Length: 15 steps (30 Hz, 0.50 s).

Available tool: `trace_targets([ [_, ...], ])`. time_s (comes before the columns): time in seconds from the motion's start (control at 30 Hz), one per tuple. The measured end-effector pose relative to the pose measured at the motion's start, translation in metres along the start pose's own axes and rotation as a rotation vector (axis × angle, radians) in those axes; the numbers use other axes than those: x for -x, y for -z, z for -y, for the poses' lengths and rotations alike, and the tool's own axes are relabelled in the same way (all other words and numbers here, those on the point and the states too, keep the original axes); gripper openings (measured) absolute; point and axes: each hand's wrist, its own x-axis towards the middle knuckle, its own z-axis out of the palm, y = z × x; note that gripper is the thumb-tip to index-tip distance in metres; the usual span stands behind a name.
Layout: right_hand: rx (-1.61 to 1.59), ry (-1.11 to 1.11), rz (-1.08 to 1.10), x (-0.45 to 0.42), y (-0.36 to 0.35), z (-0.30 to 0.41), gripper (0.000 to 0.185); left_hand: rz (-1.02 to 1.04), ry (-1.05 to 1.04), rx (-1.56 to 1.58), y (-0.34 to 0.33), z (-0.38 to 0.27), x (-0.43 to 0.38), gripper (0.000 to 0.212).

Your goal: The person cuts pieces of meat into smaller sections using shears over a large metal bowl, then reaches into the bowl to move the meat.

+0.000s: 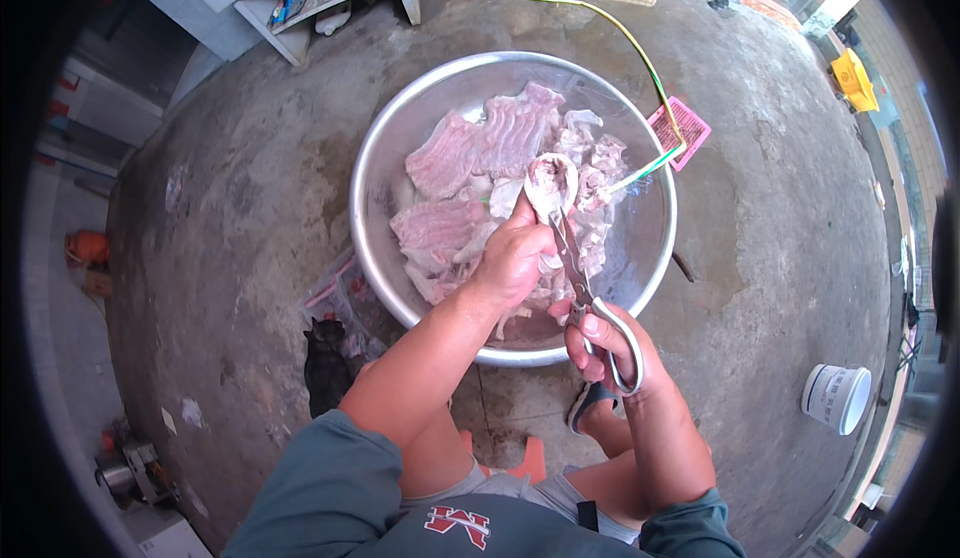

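Observation:
My left hand (516, 258) grips a pale piece of raw meat (553, 175) with a round hollow at its upper end. In my right hand (611, 348) is a pair of kitchen scissors (579, 265) with looped metal handles. Its blades are slightly parted, and their tips meet the lower edge of the held piece. Both hands are over a large metal basin (363, 205). Inside the basin lie ribbed slabs of raw meat (517, 134) at the left and back, with smaller chunks (600, 156) on the right.
A yellow-green hose (637, 40) crosses the basin's right rim over a pink plastic basket (694, 134). A black cat (326, 359) and a clear plastic bag (341, 288) are by the basin's lower left. On the right stands a white bucket (825, 400). Concrete floor (247, 183) surrounds everything.

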Motion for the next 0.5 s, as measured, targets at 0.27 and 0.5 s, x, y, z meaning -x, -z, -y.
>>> trace_targets([
  [0.27, 0.006, -0.028, 0.014, 0.0025, -0.0001, 0.0009, 0.056, 0.068, -0.044, -0.094, -0.0016, -0.0064, -0.0008, 0.071],
  [0.5, -0.068, -0.093, 0.031, 0.0047, -0.0003, 0.0032, 0.056, 0.052, -0.076, -0.13, -0.0011, -0.0074, 0.0015, 0.073],
])
